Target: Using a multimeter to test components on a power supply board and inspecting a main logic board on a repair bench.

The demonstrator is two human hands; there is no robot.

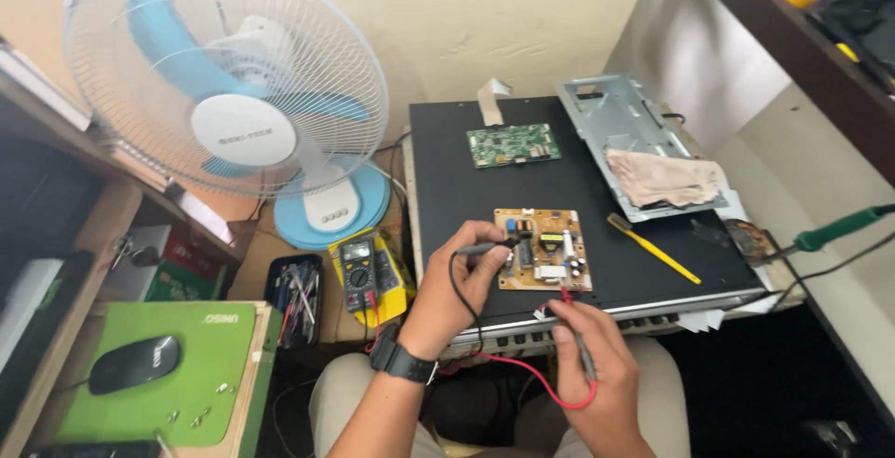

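My left hand (454, 283), with a black watch on the wrist, holds a black test probe (487, 247) whose tip touches the left side of a tan circuit board (543, 248). My right hand (597, 365) grips a red test probe (571, 304) at the board's near edge. Red and black leads run from the probes back toward a yellow multimeter (369, 274) to the left. The board lies on a flat black panel (447, 169).
A green circuit board (514, 145) lies farther back on the panel, with a metal chassis (615, 123) and a rag (664, 178) to the right. A yellow tool (653, 249), a soldering iron (830, 231), a white and blue fan (228, 95), a tool tray (294, 298) and a black mouse (133, 364) surround the work.
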